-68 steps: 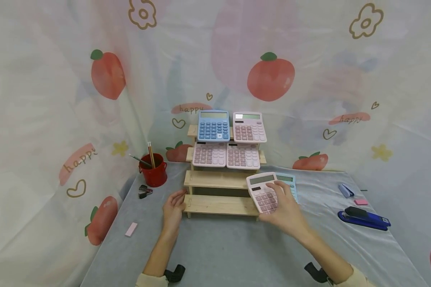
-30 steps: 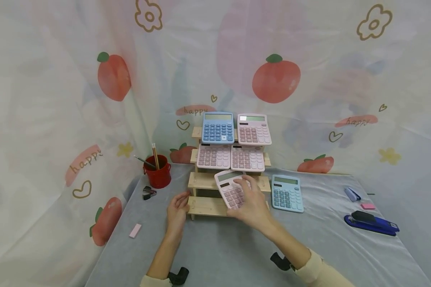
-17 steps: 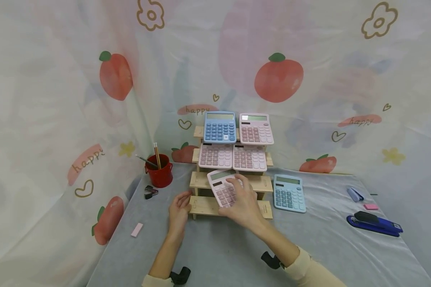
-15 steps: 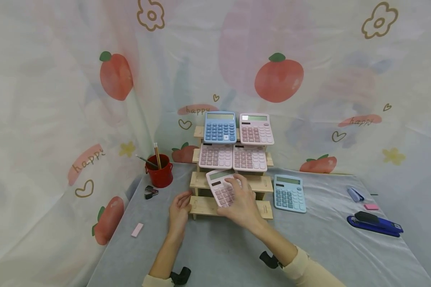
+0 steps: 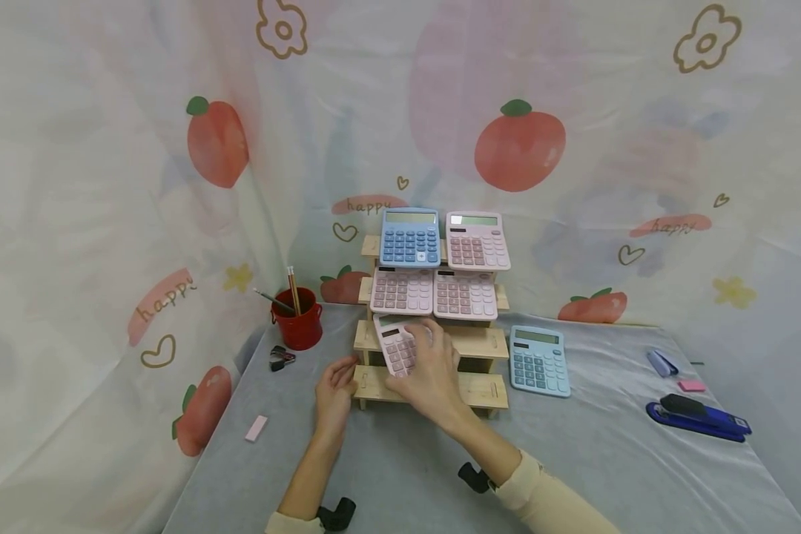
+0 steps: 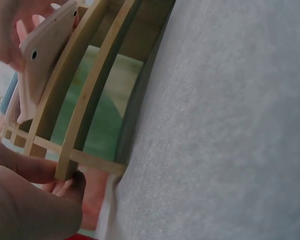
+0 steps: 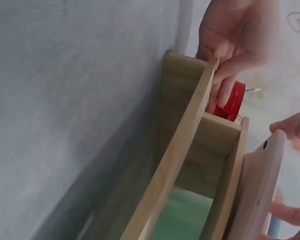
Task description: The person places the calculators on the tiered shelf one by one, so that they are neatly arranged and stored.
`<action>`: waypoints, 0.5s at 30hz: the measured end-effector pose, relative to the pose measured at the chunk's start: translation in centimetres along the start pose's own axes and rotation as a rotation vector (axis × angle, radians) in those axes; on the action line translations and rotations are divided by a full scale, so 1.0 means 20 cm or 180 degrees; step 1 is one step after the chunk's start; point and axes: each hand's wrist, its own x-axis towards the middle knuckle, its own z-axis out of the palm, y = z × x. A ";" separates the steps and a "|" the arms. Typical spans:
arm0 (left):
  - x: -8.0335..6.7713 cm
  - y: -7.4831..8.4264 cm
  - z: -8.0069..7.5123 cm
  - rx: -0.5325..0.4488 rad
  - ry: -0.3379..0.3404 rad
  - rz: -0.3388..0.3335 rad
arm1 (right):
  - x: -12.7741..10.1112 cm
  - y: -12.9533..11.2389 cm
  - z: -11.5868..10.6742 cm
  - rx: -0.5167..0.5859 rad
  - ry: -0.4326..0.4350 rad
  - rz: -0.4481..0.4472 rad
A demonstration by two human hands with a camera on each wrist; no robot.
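A stepped wooden display rack point(image 5: 470, 386) stands on the grey cloth. At its left end, my left hand point(image 5: 332, 397) pinches the lowest board between thumb and fingers, as the left wrist view shows close up on the hand point(image 6: 35, 200). My right hand point(image 5: 430, 374) holds a pink calculator point(image 5: 395, 348) by its edges, at the left part of the second board from the bottom. In the right wrist view the calculator point(image 7: 260, 185) leans, its lower edge by that board. The hand covers its right side.
Above sit a blue calculator point(image 5: 410, 237), a pink calculator point(image 5: 477, 241) and two more pink ones. A light blue calculator point(image 5: 539, 361) lies right of the rack. Around are a red pencil bucket point(image 5: 297, 326), black clips point(image 5: 280, 358), erasers point(image 5: 256, 428) and a blue stapler point(image 5: 697, 417).
My right hand has carried the pink calculator leftward from beside the light blue one to the second board's left part. The left hand keeps its grip on the rack.
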 end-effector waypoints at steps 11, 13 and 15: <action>-0.01 0.02 0.00 0.0010 0.0003 -0.0064 | 0.03 -0.07 0.13 -0.0363 0.0248 0.0118; -0.03 0.04 0.01 0.0001 -0.0010 -0.0078 | 0.03 -0.07 0.14 -0.0432 0.0242 0.0086; -0.03 0.04 0.01 -0.0013 -0.0002 -0.0077 | 0.02 -0.08 0.13 -0.0430 0.0236 0.0050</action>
